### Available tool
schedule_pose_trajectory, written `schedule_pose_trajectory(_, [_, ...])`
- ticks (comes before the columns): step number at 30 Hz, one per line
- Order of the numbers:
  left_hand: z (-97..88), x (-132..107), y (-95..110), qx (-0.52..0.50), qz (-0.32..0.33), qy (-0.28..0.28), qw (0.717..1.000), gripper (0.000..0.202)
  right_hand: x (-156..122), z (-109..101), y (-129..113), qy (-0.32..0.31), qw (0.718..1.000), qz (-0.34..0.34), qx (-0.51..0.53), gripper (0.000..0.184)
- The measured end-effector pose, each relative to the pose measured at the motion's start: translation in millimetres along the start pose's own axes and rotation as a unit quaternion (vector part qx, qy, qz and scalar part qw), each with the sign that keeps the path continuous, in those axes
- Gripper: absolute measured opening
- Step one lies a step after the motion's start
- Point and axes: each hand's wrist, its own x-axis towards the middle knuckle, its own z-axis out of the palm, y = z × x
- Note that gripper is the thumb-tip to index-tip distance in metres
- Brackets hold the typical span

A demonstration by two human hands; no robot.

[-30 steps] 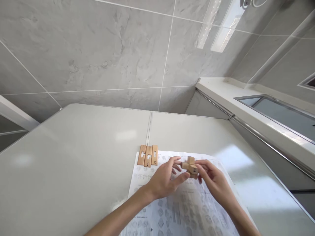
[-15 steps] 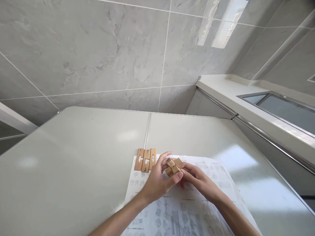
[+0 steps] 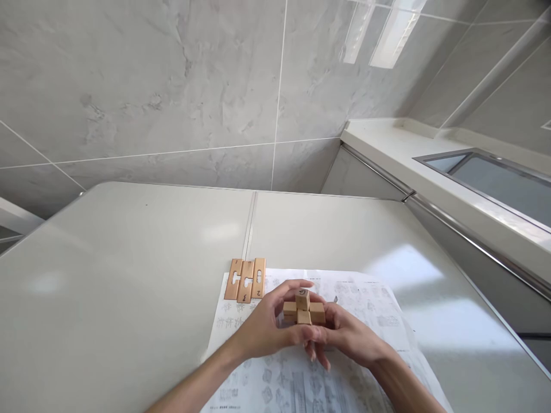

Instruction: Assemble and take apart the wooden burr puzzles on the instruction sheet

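Observation:
A small wooden burr puzzle [image 3: 303, 312] of interlocking blocks is held between both hands over the printed sheet [image 3: 365, 298]. Dark marking shows on its top block. My left hand [image 3: 279, 327] curls around its left side, thumb at the near face and fingers behind. On the right, my right hand [image 3: 340, 335] grips it, the thumb meeting the left thumb in front. Some right fingers show below the thumbs. Left of the hands lie flat wooden puzzle pieces [image 3: 245, 281] with cut slots and handwritten numbers, side by side across the sheet's upper left corner.
The sheet, covered in small diagrams, lies on a pale table [image 3: 129, 298] with a seam [image 3: 251, 223] running away from me. Behind stands a grey tiled wall [image 3: 172, 86]. To the right is a white counter [image 3: 379, 137] with a sink [image 3: 495, 178].
The burr puzzle has been turned, so its marked block now stands upright at the top. Both hands have come slightly lower in view, and the thumbs have come together. The view has shifted a little.

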Motion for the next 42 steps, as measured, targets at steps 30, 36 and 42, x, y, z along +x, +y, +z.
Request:
schedule_pose_trajectory(30, [-2.2, 2.8, -2.5, 0.230, 0.062, 0.101, 0.966, 0.066, 0.9, -4.2, 13.9, 0.229, 0.952, -0.114, -0.167, 0.032])
schedule_pose_trajectory(36, [-9.5, 6.4, -19.4, 0.408, 0.132, 0.118, 0.895, 0.074, 0.9, -5.0, 12.4, 0.261, 0.942, -0.130, -0.166, 0.032])
schedule_pose_trajectory(42, [-13.7, 9.1, -24.3, 0.481, 0.162, 0.159, 0.847, 0.068, 1.8, -4.8, 11.6, 0.269, 0.942, -0.126, -0.158, 0.034])
